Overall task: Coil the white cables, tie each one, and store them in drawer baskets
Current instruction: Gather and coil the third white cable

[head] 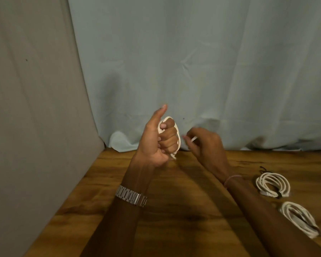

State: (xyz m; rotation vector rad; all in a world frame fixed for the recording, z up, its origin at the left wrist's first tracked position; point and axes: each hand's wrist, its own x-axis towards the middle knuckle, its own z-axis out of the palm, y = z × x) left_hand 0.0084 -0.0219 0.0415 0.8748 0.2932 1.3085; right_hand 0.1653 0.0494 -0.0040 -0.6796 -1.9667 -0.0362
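Note:
My left hand is raised above the wooden table, its fingers curled through a white cable wound in loops around them, thumb pointing up. A short end of that cable hangs below the fist. Just to its right, my right hand pinches a free white end of the cable between thumb and fingers. Two coiled white cables lie on the table at the right: a nearer-to-wall coil bound with a dark tie, and a second coil closer to me.
The wooden table is backed by a pale blue cloth and flanked on the left by a grey panel. A thin dark tie lies beside the upper coil. No drawer baskets are in view.

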